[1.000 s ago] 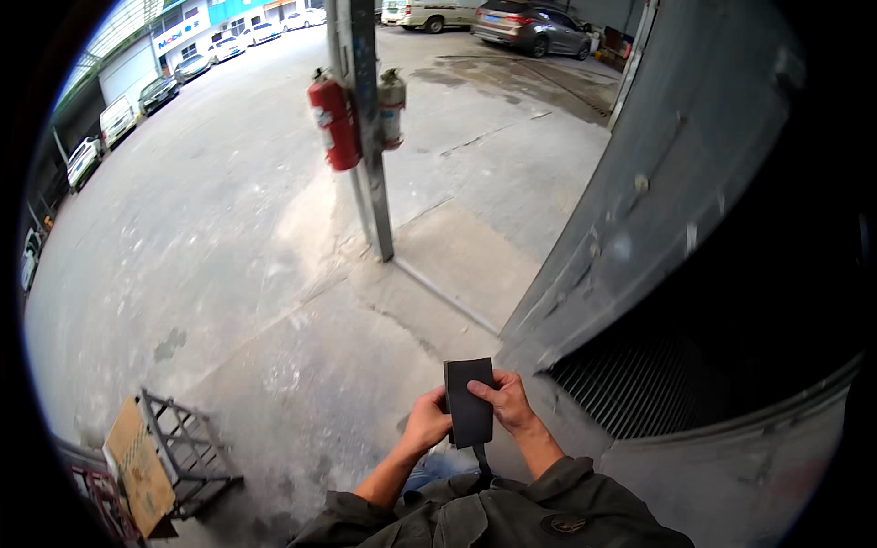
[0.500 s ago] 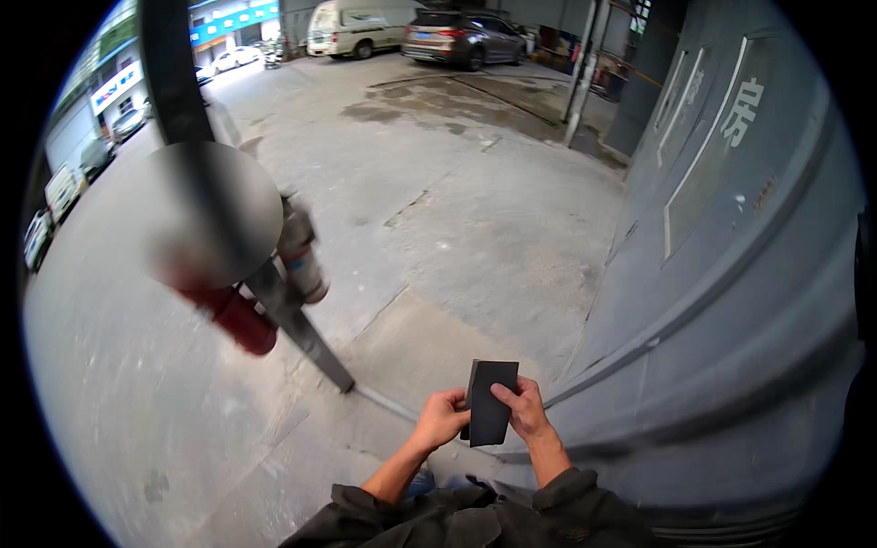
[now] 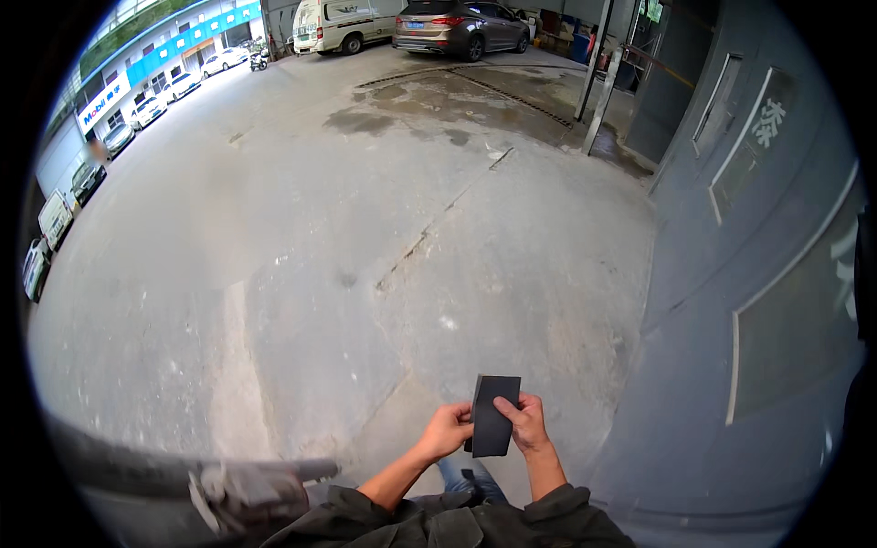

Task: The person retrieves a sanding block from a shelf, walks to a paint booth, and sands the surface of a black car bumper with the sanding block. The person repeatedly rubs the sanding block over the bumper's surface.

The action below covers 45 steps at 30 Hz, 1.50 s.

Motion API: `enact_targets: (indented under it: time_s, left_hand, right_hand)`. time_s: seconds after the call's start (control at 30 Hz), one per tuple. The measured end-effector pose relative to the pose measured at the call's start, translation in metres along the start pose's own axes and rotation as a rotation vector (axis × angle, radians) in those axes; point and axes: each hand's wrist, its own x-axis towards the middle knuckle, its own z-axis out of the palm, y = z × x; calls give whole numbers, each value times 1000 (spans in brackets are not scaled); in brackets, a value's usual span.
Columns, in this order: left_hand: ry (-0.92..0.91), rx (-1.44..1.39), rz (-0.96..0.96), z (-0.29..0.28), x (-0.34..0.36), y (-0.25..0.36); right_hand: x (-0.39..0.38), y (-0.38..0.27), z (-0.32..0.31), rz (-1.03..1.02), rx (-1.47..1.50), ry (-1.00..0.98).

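A dark grey, flat rectangular folded sheet (image 3: 493, 429), which looks like sandpaper, is held upright in front of my body. My right hand (image 3: 527, 422) grips its right edge, thumb across the front face and the other fingers behind. On the other side, my left hand (image 3: 447, 431) is closed at the left edge, its fingertips partly hidden behind the sheet. A smaller dark edge shows behind the sheet near the lower left corner. Both forearms come out of dark sleeves.
A grey panelled wall with windows (image 3: 685, 365) runs along my right. Ahead are a grey-brown car (image 3: 461, 27), a white van (image 3: 343, 26) and a post (image 3: 603, 100). Parked cars (image 3: 87, 180) line the far left. A blurred dark beam with a greyish object (image 3: 247, 498) lies low at left.
My view has moved forward past the post with the red cylinder, which now sits blurred at the lower left or out of sight. Both hands keep the sheet in nearly the same grip.
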Motion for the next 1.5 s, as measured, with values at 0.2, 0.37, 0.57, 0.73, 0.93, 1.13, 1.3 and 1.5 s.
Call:
enact_targets:
  time_s: [0.2, 0.37, 0.57, 0.73, 0.93, 1.13, 1.3, 1.5]
  left_hand:
    - [1, -159, 107, -111, 152, 142]
    - [101, -200, 121, -210, 320, 221]
    - [71, -241, 124, -318, 529, 341]
    - [-22, -216, 127, -355, 666, 459]
    - [48, -44, 51, -404, 828, 552]
    - [54, -14, 100, -474, 1045, 596]
    - [73, 11, 166, -527, 1247, 657]
    - [77, -60, 167, -566, 1450, 729]
  right_hand:
    - [231, -82, 36, 13, -53, -177]
    - [444, -126, 61, 15, -182, -228]
    - [690, -211, 91, -14, -395, -138]
    - [828, -304, 105, -73, -421, -64]
    - [1005, -357, 103, -109, -324, -18]
    - [1238, -371, 55, -118, -317, -4]
    - [1457, -428, 21, -156, -357, -25]
    - [1663, -496, -17, -95, -342, -30]
